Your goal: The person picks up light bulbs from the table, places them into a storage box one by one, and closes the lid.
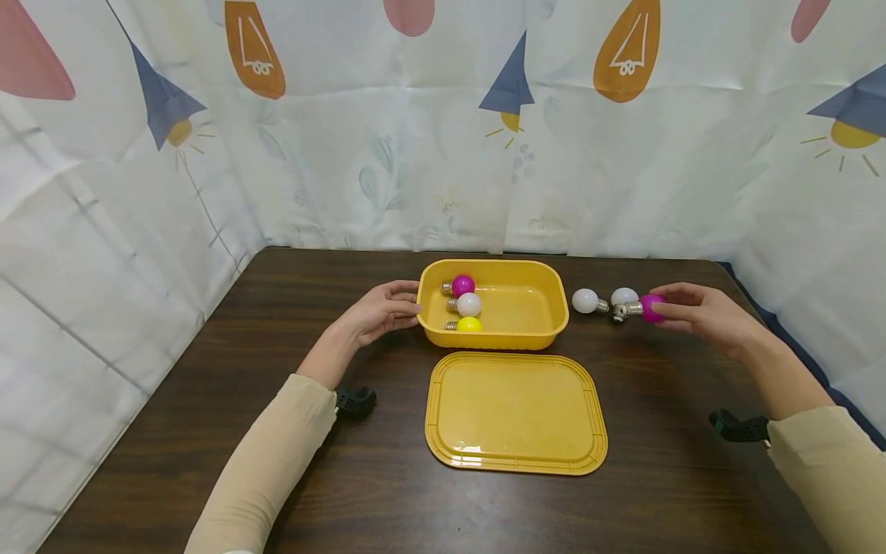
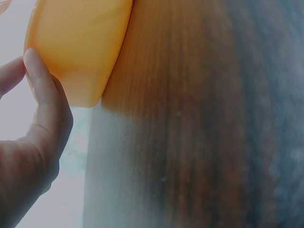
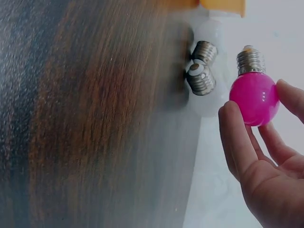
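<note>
In the head view my right hand (image 1: 706, 315) pinches a magenta light bulb (image 1: 651, 308) between thumb and fingers. The right wrist view shows the same magenta bulb (image 3: 254, 99) held above the table, its metal screw base away from the palm. Two white bulbs (image 1: 585, 301) lie on the table beside it, bases close together. My left hand (image 1: 381, 314) holds the left rim of a yellow plastic box (image 1: 547, 332), thumb and finger pinching the edge in the left wrist view. Inside the box, at its left, lie a magenta bulb (image 1: 463, 285), a white bulb (image 1: 469, 305) and a yellow bulb (image 1: 469, 324).
A flat yellow lid (image 1: 515, 412) lies on the dark wooden table (image 1: 346, 492), just in front of the box. Behind the table and along both sides hangs a white printed curtain (image 1: 429, 177). Each wrist wears a black strap (image 1: 356, 402).
</note>
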A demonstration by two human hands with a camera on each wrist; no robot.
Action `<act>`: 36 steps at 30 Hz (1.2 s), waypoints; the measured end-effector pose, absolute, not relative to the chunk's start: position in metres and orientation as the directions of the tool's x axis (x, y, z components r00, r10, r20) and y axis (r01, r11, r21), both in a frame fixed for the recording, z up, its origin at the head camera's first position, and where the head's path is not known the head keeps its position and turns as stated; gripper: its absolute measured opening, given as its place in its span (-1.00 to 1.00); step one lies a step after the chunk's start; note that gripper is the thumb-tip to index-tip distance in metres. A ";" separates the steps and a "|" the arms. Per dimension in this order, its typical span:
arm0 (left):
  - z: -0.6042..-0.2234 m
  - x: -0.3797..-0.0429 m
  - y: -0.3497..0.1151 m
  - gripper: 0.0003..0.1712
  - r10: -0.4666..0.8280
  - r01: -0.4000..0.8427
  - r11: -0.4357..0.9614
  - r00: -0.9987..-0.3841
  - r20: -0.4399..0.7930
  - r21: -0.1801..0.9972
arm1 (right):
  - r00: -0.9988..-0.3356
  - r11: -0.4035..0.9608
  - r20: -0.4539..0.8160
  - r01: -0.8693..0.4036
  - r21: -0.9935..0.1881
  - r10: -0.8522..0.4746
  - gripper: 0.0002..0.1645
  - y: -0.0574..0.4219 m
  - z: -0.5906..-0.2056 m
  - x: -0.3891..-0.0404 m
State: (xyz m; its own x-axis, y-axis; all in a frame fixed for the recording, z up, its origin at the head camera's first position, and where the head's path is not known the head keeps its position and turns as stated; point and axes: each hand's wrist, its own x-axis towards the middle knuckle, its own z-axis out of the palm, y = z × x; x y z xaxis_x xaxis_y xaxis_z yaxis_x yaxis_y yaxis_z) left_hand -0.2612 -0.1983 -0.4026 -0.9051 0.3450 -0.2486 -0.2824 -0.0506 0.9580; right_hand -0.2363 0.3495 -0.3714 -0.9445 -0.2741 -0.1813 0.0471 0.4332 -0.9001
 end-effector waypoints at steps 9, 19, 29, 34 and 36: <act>-0.402 -0.261 -0.199 -0.29 0.353 -0.282 -0.051 -0.903 -0.246 0.958 | -0.941 0.446 -0.186 0.043 -0.894 -0.283 -0.27 0.339 -0.365 -0.239; -0.403 -0.261 -0.198 -0.30 0.352 -0.286 -0.053 -0.902 -0.250 0.957 | -0.940 0.469 -0.183 0.028 -0.883 -0.288 -0.24 0.329 -0.357 -0.240; -0.401 -0.260 -0.199 -0.28 0.352 -0.286 -0.047 -0.902 -0.252 0.957 | -0.936 0.452 -0.168 0.010 -0.892 -0.311 -0.26 0.318 -0.351 -0.243; -0.402 -0.261 -0.199 -0.28 0.349 -0.286 -0.053 -0.903 -0.250 0.957 | -0.933 0.446 -0.151 -0.012 -0.895 -0.327 -0.27 0.313 -0.349 -0.244; -0.403 -0.261 -0.199 -0.29 0.346 -0.287 -0.059 -0.904 -0.250 0.956 | -0.933 0.448 -0.143 -0.022 -0.894 -0.330 -0.27 0.311 -0.347 -0.244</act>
State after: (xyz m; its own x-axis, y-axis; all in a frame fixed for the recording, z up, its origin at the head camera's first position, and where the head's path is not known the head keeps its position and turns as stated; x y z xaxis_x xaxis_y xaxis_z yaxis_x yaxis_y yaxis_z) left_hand -0.2612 -0.1986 -0.4028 -0.9041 0.3464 -0.2503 -0.2873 -0.0589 0.9560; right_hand -0.2440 0.3107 -0.3473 -0.9332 -0.3299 -0.1427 -0.0218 0.4483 -0.8936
